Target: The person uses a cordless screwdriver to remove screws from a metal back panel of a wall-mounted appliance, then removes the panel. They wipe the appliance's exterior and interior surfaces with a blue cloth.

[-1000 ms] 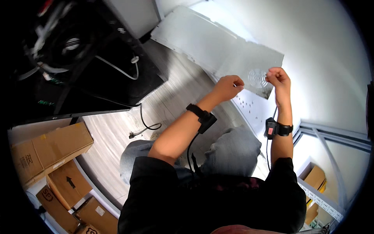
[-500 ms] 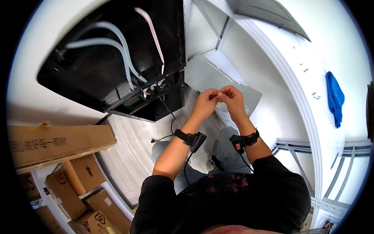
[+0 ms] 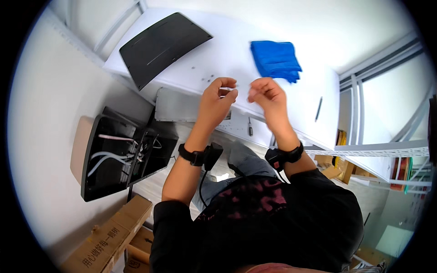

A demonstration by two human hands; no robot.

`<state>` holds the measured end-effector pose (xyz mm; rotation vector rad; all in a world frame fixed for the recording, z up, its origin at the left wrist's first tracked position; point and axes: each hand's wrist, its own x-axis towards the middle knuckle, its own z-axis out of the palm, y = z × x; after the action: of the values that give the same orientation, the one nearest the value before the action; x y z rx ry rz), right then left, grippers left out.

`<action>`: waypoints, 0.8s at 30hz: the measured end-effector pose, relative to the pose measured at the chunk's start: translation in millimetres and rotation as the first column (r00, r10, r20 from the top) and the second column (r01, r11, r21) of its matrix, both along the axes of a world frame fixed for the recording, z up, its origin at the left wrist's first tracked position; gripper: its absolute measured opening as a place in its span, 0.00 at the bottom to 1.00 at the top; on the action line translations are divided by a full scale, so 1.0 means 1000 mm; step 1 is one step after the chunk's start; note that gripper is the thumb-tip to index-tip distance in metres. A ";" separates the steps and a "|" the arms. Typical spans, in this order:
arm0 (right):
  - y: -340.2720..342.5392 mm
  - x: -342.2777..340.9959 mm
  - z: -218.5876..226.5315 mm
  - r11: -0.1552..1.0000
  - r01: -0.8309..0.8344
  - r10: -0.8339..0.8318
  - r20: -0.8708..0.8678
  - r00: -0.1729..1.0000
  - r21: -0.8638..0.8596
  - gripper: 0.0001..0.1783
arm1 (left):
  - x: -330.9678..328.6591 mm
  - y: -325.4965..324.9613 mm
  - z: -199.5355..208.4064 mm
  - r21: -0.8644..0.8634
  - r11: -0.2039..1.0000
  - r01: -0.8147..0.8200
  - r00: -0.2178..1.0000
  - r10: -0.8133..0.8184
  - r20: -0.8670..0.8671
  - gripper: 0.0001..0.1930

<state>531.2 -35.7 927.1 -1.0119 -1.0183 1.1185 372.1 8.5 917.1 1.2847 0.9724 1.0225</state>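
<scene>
White surface (image 3: 314, 77): dark panel (image 3: 165, 48) upper left, small loose pieces (image 3: 209, 81) upper middle. Black case (image 3: 107, 179) open, lower left; remaining work unclear. Left hand (image 3: 215, 100), right hand (image 3: 272, 101) apart, fingers curled; cannot tell if pinching.

"What spreads beyond the fingers (image 3: 227, 83)?"

"A brightly lit white surface (image 3: 298, 107), with a pale far wall (image 3: 327, 27) behind it."

"And to either side?"

"To their left, a plain pale side wall (image 3: 45, 127); to their right, white metal shelving (image 3: 382, 149). Below them, leftward, light wood-look floor (image 3: 154, 185)."
</scene>
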 end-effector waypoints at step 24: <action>0.124 0.230 -0.071 0.851 0.076 -0.083 0.010 0.996 -0.519 0.23 | 0.174 0.087 -0.027 -0.449 0.890 0.085 0.996 -0.073 0.044 0.26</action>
<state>760.9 87.9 856.6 -1.4612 -0.6595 1.3651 545.8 95.9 889.7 0.9120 1.0544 0.6925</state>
